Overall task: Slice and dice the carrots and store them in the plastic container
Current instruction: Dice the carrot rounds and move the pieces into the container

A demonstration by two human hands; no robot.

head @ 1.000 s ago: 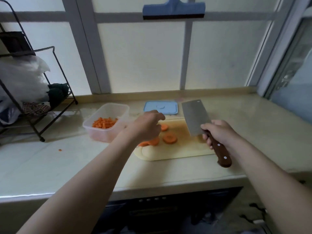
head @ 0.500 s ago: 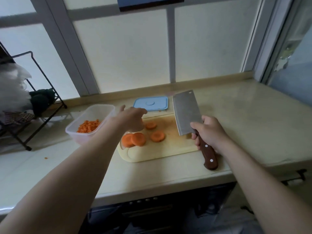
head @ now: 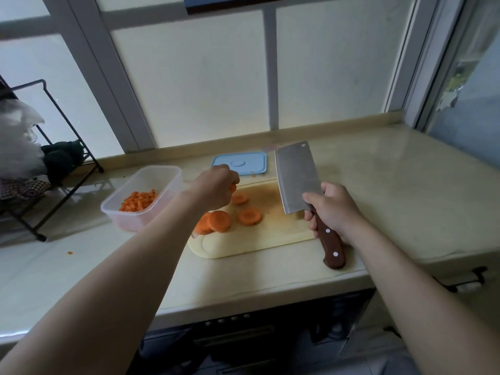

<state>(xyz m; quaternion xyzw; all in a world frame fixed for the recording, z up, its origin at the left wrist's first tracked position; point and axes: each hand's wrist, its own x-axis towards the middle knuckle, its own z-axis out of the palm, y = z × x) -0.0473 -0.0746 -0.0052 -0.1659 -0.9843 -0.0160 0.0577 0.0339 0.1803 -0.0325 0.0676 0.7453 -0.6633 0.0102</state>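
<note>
A pale cutting board [head: 259, 240] lies on the counter with several round carrot slices [head: 249, 217] on it. My left hand [head: 216, 186] hovers over the board's far left part, fingers curled, pinching a small carrot piece [head: 232, 187]. My right hand [head: 331, 209] grips the wooden handle of a cleaver [head: 296, 177], blade raised above the board's right end. The clear plastic container [head: 165, 175] with diced carrot [head: 138, 201] stands left of the board. Its blue lid [head: 239, 163] lies behind the board.
A black wire rack [head: 48, 163] with bags and dark items stands at the far left. One carrot bit [head: 70, 252] lies on the counter [head: 392, 190] near the front left. The window wall runs along the back; the counter edge is close in front.
My left hand's fingers have curled down from a more extended pose and now pinch a carrot piece. The cleaver stays raised in my right hand. The camera has shifted slightly.
</note>
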